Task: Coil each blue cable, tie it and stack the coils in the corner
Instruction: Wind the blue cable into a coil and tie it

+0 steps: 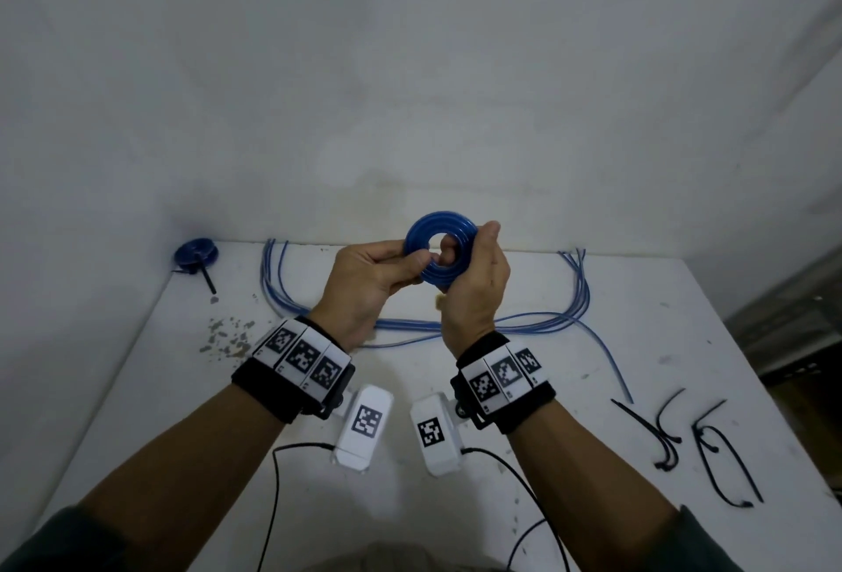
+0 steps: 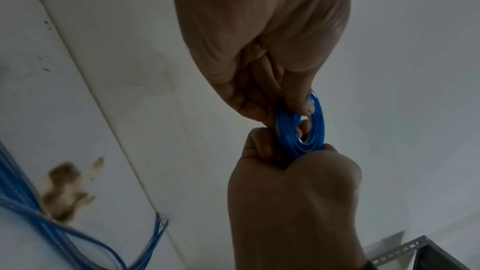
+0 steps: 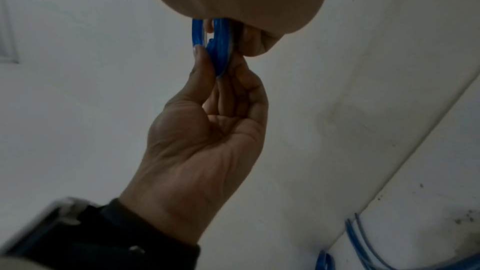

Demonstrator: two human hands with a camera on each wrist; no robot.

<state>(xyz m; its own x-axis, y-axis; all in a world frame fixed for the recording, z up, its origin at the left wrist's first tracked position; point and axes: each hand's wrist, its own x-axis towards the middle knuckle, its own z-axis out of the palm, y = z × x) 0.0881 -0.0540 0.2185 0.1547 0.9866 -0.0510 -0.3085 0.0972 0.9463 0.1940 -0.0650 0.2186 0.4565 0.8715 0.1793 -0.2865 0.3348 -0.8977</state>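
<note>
Both hands hold one wound blue cable coil (image 1: 439, 257) above the white worktop (image 1: 410, 507), in front of the wall. The left hand (image 1: 364, 293) pinches the coil's left rim between thumb and curled fingers (image 3: 228, 98); the right hand (image 1: 474, 293) grips the right rim, with one finger passed through the central hole. No tie is visible on this coil, so in all likelihood it is wound but not yet bound. A finished coil (image 1: 197, 254) with a black tie projecting from it lies in the far left corner of the worktop. The remaining loose blue cables (image 1: 524, 323) lie in a long loop across the worktop beyond the hands, and spare black cable ties (image 1: 711, 444) lie well apart at the right. Risks from here: the turns are held by finger pressure alone, so freeing one hand to reach for a tie may let the coil spring open or shed its outer turns; the ties lie far to the right, which calls for a long one-handed reach; a tie passed round only part of the bundle would leave loose turns. No brand, label or readable writing is visible; the wrist bands and white camera housings carry only black-and-white square fiducial markers (image 1: 367, 421).
</note>
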